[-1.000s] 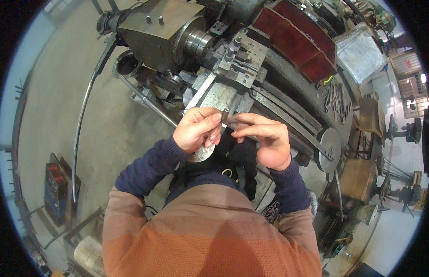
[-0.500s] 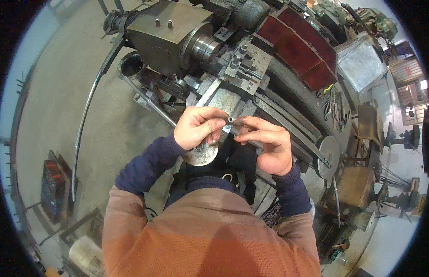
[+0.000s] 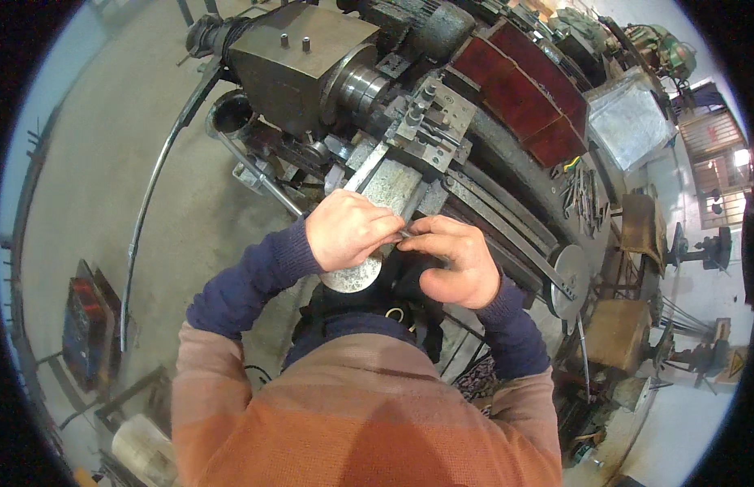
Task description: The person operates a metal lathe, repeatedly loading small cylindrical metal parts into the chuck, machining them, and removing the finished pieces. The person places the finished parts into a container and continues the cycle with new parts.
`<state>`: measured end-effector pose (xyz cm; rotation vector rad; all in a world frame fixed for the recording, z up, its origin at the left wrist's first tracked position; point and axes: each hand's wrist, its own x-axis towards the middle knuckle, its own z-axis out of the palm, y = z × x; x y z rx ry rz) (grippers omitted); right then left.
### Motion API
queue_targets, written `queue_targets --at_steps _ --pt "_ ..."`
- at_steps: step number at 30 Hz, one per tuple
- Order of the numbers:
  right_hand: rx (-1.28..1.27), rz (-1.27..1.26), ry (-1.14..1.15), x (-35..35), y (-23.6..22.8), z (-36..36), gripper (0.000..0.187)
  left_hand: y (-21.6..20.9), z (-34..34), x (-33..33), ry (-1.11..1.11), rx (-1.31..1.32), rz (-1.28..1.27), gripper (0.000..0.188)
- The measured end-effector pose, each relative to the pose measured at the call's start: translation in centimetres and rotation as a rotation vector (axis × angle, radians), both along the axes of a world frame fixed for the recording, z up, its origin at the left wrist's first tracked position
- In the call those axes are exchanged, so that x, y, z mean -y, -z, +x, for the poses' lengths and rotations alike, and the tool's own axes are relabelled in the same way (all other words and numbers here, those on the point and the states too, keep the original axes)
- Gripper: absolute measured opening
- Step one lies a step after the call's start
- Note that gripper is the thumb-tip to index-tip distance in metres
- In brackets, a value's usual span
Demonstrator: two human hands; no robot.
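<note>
In front of the lathe, both hands meet at fingertip level over a small metal tube [image 3: 404, 234], mostly covered by the fingers. My left hand [image 3: 351, 230] is closed, thumb and fingers pinching the tube, its back turned up. From the other side my right hand [image 3: 456, 258] grips the same piece between thumb and fingertips. Just beyond them lies the lathe's cross slide [image 3: 393, 188], with the tool post [image 3: 432, 126] farther back. A round metal handwheel [image 3: 352, 277] shows partly beneath my left hand.
The lathe's headstock [image 3: 300, 61] and spindle [image 3: 364, 89] stand at back left. A long lever [image 3: 141, 235] reaches down on the left. Behind the bed sits a dark red metal box [image 3: 519, 89], with several wrenches [image 3: 584, 195] to its right. Another wheel [image 3: 567, 280] is at the right.
My left hand has rolled over, back upward, and now hides most of the tube. The tube's round open end no longer shows. My right hand has moved slightly left and down.
</note>
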<state>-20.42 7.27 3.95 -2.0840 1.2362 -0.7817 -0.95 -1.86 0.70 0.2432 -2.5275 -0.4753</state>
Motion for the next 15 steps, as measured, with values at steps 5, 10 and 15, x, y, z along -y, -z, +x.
queue_targets --at_steps 5,10,15 --pt "0.057 -0.01 -0.01 -0.2 1.1 -0.3 0.037 -0.2 0.0 -0.1 0.017 -0.013 0.098 0.02" --pt "0.298 0.011 -0.019 -0.4 2.9 -1.1 0.034 0.4 -0.3 -0.5 0.066 -0.103 0.394 0.019" --pt "0.498 0.045 0.023 -0.7 4.7 -1.0 0.041 0.2 -0.5 -1.0 0.105 -0.166 0.636 0.02"
